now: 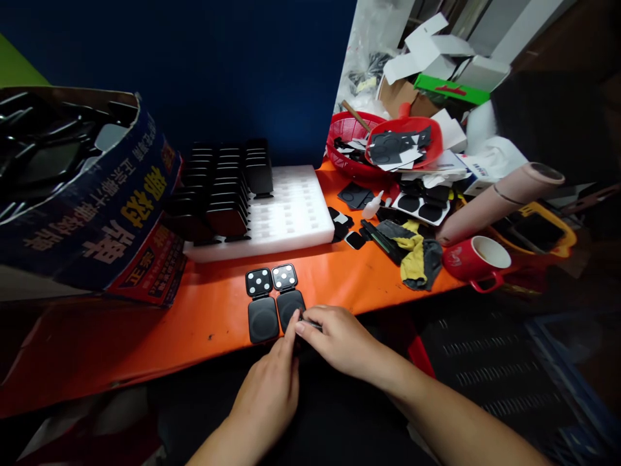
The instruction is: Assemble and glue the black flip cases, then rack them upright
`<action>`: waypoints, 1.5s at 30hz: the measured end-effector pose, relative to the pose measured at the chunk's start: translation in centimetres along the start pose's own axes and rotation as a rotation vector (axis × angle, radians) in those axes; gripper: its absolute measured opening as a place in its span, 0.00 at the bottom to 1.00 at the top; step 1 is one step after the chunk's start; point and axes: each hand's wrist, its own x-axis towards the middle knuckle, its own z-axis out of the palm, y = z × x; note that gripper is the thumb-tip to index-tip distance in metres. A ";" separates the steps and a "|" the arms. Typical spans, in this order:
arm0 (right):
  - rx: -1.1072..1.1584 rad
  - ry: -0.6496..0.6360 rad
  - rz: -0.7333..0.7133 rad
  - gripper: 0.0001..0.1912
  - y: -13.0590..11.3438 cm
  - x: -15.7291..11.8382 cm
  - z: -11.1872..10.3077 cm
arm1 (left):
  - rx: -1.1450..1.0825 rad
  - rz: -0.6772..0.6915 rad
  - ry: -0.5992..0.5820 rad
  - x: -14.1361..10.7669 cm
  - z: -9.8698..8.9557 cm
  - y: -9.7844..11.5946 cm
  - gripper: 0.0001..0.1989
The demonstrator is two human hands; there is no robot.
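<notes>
1. Condition of work: two black cases lie open side by side near the front edge of the orange surface (204,330), left case (263,320) and right case (291,304). White dots show on both raised-side panels, left panel (259,282) and right panel (284,277).
2. Dark pieces (226,210) stand in rows on the left part of the white foam block (310,226).
3. Right hand (342,340): fingers closed, pinching a small dark ridged item (314,324) beside the right case.
4. Left hand (269,388): fingers extended, close together, tips at the right case; cannot tell whether they grip anything.
</notes>
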 end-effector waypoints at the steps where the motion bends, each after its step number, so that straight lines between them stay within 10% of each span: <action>1: 0.033 0.017 0.014 0.14 0.2 0.1 0.4 | -0.025 0.007 0.003 0.0 0.0 -0.1 0.32; 14: 0.866 -0.150 0.220 0.18 0.1 1.1 1.9 | -0.939 -0.224 0.268 1.6 -2.5 -0.9 0.19; 30: 0.879 -0.301 0.306 0.19 -0.5 0.3 3.4 | 0.167 0.273 0.429 -1.6 -4.2 -1.0 0.18; 45: 1.248 -0.351 0.430 0.16 -1.5 0.6 5.1 | 0.226 0.291 0.406 -4.1 -4.7 -1.4 0.23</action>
